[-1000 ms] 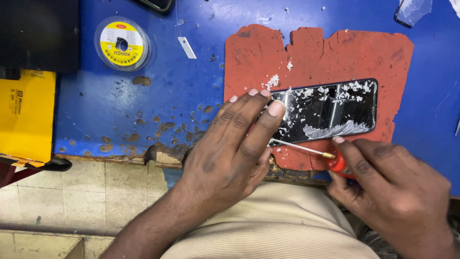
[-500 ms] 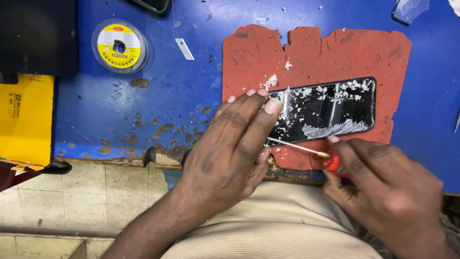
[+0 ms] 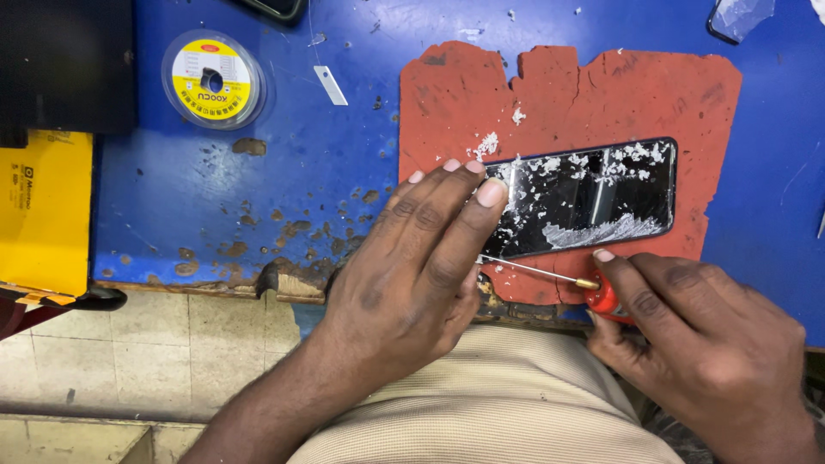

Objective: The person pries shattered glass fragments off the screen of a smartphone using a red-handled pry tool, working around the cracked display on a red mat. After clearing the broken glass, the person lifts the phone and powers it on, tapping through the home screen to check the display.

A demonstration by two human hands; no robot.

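Observation:
A black phone (image 3: 593, 199) with a shattered screen, strewn with white glass flakes, lies on a worn red mat (image 3: 567, 94) on the blue bench. My left hand (image 3: 412, 266) rests flat with its fingertips pressing the phone's left end. My right hand (image 3: 696, 344) grips a small screwdriver (image 3: 567, 277) by its red handle. The thin metal shaft points left along the phone's near edge, and its tip disappears under my left hand.
A round clear spool case with a yellow label (image 3: 210, 79) sits at the back left. A small white blade (image 3: 331, 85) lies beside it. A yellow box (image 3: 43, 206) and a black object (image 3: 60, 60) stand at the left. The bench edge (image 3: 215, 288) is chipped.
Both hands hold nearly the same pose. The screwdriver has shifted slightly along the phone's near edge.

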